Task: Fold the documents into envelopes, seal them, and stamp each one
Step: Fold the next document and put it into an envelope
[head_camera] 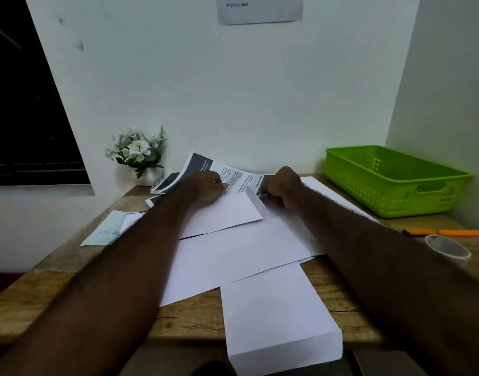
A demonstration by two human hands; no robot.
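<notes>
A printed document [234, 173] with dark blocks and text curls up at the back of the wooden table [189, 318]. My left hand [205, 187] pinches its near edge on the left. My right hand [283, 187] grips the same sheet on the right, fingers curled. Just below the hands lies a white envelope [224, 215] with its flap standing up. Under it are loose white sheets [232, 256]. A second white envelope [279, 318] lies nearest me and overhangs the table's front edge.
A green plastic basket [395, 180] stands at the back right. An orange pen [449, 232] and a clear plastic cup [447, 249] lie at the right edge. A flower pot [140, 156] and a spiral notebook [162, 183] sit back left, a pale slip [108, 229] at the left.
</notes>
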